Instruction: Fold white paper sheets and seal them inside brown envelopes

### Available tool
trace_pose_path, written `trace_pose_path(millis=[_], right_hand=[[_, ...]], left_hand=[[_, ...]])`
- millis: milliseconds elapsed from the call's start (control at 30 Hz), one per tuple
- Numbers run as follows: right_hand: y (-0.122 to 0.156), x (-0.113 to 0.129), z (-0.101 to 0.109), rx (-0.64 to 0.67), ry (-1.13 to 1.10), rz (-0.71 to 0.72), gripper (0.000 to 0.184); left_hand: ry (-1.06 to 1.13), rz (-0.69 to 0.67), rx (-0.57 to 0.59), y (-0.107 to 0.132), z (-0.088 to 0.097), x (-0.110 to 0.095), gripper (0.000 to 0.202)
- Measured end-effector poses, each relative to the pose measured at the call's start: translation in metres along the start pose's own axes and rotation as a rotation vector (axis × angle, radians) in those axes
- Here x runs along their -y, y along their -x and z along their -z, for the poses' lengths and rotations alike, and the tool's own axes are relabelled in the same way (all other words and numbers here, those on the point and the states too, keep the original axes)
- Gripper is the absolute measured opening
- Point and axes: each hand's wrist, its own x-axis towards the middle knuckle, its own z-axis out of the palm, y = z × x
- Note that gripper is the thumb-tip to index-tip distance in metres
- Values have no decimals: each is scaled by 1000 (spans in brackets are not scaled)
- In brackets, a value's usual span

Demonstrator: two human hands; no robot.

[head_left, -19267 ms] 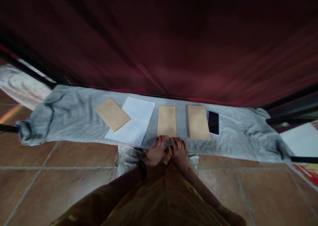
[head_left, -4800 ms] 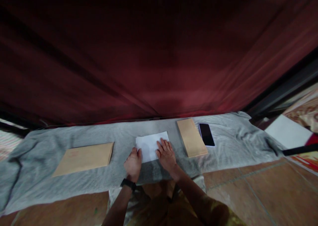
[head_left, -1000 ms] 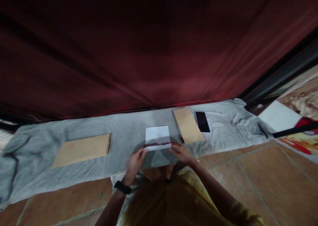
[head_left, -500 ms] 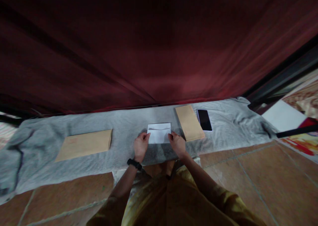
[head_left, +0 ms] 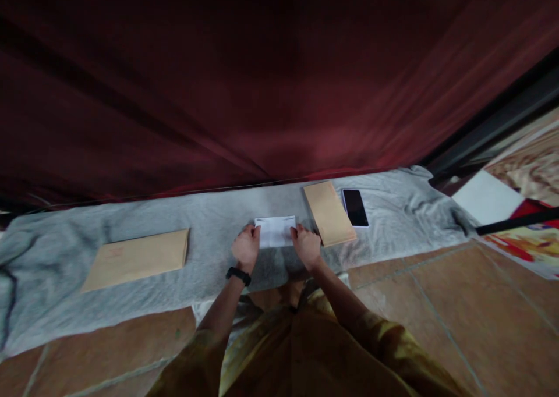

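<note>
A folded white sheet of paper (head_left: pixel 275 231) lies on the grey cloth (head_left: pixel 209 251) right in front of me. My left hand (head_left: pixel 246 247) presses on its left end with fingers curled, a black watch on the wrist. My right hand (head_left: pixel 306 246) presses on its right end the same way. A tan envelope (head_left: pixel 328 212) lies just right of my right hand. Another tan envelope (head_left: pixel 135 258) lies flat far to the left.
A black phone (head_left: pixel 354 207) lies beside the right envelope. A dark red curtain (head_left: pixel 262 82) hangs behind the cloth. Brown floor tiles (head_left: pixel 458 315) run in front. A white sheet (head_left: pixel 487 198) and a dark bar (head_left: pixel 515 222) sit at the far right.
The near edge of the white paper was lifted and folded over away from me. Both hands moved forward onto the smaller folded sheet and now press its ends down.
</note>
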Motion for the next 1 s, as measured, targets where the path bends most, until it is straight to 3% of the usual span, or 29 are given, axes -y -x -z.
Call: trace_pose_path(millis=[667, 833, 900, 1000], right_hand=[[-15, 4, 0, 1, -17, -46, 41], [-8, 1, 1, -26, -32, -74, 40], [0, 1, 1, -82, -53, -16, 38], [12, 4, -5, -152, -109, 244, 37]], left_hand=[[-161, -58, -45, -6, -5, -10, 48], [-210, -65, -65, -5, -7, -12, 47], [-217, -67, -65, -5, -7, -12, 47], [-222, -75, -61, -5, -6, -12, 48]])
